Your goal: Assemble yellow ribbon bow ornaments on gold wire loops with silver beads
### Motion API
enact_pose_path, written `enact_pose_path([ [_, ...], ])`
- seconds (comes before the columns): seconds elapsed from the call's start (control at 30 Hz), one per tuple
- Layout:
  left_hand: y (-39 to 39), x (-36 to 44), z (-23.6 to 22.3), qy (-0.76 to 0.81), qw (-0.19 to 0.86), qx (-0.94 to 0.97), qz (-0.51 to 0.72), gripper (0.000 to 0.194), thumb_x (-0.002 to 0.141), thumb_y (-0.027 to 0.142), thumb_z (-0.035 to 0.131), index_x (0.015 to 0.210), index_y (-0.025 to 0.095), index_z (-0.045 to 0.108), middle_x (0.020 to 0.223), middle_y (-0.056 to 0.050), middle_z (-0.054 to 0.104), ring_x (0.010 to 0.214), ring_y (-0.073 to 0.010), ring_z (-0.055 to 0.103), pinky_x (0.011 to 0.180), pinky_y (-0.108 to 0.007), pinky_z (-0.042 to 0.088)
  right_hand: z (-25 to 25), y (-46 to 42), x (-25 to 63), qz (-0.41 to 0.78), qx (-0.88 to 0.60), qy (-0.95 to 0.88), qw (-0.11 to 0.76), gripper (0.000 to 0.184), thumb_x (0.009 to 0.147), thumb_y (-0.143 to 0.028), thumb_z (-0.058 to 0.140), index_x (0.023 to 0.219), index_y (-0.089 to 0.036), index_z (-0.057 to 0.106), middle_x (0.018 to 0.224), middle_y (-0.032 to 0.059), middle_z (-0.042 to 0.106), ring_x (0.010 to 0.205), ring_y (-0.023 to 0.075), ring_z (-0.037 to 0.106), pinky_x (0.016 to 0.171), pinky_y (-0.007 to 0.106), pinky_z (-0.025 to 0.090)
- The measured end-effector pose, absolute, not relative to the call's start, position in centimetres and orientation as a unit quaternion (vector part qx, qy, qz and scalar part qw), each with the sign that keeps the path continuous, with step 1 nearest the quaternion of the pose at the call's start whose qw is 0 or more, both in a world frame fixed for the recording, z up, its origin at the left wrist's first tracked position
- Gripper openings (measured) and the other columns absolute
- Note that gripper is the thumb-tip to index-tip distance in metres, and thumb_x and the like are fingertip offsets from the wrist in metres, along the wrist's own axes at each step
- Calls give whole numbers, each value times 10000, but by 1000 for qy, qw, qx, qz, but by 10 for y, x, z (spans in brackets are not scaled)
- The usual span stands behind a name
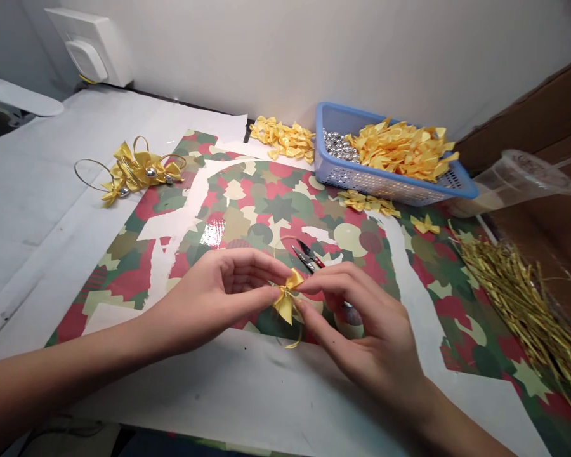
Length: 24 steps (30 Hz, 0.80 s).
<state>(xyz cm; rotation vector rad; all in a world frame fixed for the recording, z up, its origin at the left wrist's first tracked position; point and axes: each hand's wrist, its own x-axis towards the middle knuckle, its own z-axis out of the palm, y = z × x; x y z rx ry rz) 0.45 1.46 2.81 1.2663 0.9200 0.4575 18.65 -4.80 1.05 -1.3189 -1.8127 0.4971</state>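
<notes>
Together, our two hands pinch one yellow bow in front of the blue basket

Right now we hold the yellow bow (pixel 288 298) between both hands, nearer to us than the blue basket (pixel 342 176) and a little to its left. Our left hand (pixel 219 289) has its thumb and fingertips closed on the bow's left side; our right hand (pixel 371 324) grips the opposite side between thumb and forefinger. The hands are close together, with the bow bridging them. A thin gold loop (pixel 292 346) hangs below it.

Between the basket and our hands we see dark-bladed snips (pixel 309 256), partly hidden by our right hand, on a sheet patterned in red, green and cream (pixel 276 206) that covers much of the desk (pixel 28 190).

Inside the basket, silver beads (pixel 340 147) fill the left end and a heap of yellow bows (pixel 400 149) the rest. More loose bows lie just left of it (pixel 285 138) and along its front (pixel 368 204), with a single one (pixel 425 224) near its front right. Well to its left we see a cluster of bows with silver beads and gold loops (pixel 137 171). A clear plastic cup (pixel 518 181) sits beside its right end, and a bundle of gold strands (pixel 518 304) lies nearer to us on that side.
</notes>
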Motion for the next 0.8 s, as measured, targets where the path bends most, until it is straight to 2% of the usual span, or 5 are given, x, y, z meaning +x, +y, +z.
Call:
enact_pose_path([
  [0.17, 14, 4, 26, 396, 697, 559, 211, 179, 780, 227, 692, 951, 181, 665, 853, -30, 696, 731, -114, 641, 530, -164, 501, 11, -48, 187, 213, -543, -699, 415, 141, 846, -113, 559, 948, -208, 580, 785, 9, 609, 564, 103, 501, 463, 234, 432],
  [0.33, 14, 2, 26, 386, 695, 562, 229, 217, 758, 180, 708, 952, 170, 612, 798, 4, 635, 662, -81, 594, 526, -159, 484, 12, -49, 187, 220, -544, -697, 413, 100, 842, -118, 564, 841, -207, 610, 722, -2, 652, 508, 93, 511, 448, 235, 442],
  [0.43, 14, 1, 28, 359, 690, 585, 231, 153, 779, 157, 680, 909, 168, 600, 761, 12, 600, 662, -84, 580, 507, -160, 464, 10, -50, 187, 231, -542, -682, 433, 102, 835, -112, 573, 825, -207, 610, 723, 4, 661, 541, 105, 552, 465, 242, 464],
  [0.6, 15, 2, 31, 321, 673, 616, 255, 101, 795, 80, 633, 806, 167, 583, 762, 17, 579, 664, -68, 551, 541, -159, 454, 10, -52, 186, 288, -546, -633, 467, 101, 835, -126, 575, 800, -215, 611, 750, 21, 671, 702, 155, 648, 514, 253, 513],
  [0.8, 13, 1, 32, 315, 657, 633, 261, 161, 761, 17, 613, 747, 173, 573, 750, 19, 576, 676, -77, 534, 618, -188, 474, 9, -53, 183, 345, -535, -577, 511, 95, 833, -137, 588, 792, -218, 616, 736, 17, 663, 669, 141, 639, 515, 232, 523],
])
